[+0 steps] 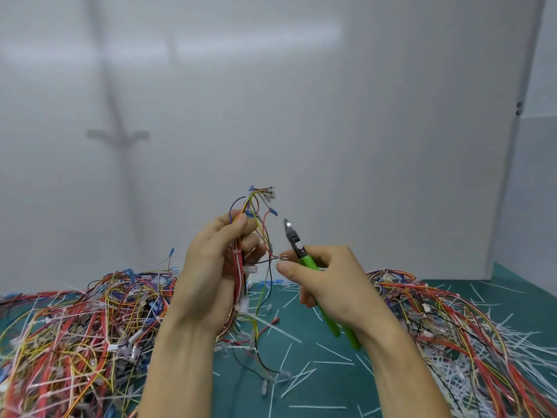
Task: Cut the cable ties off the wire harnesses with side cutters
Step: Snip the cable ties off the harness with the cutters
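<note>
Gripping the upright harness in my left hand, I clutch the cutters in my right hand, just right of its tie.

Loud colours on a quiet ground.

The harness in my left grip is mostly red and white strands, with yellow, blue, purple and black ones fanning out above. Some of its ends carry blue sleeves, and a white cable tie goes round it. The side cutters in my right grip have lime-green handles, a black head and bare silver blades. The desk is plain dark teal, streaked with white cut ties. The left pile and right pile mix red, yellow, orange, blue and black wire with white ties. The wall is flat pale grey.
</note>
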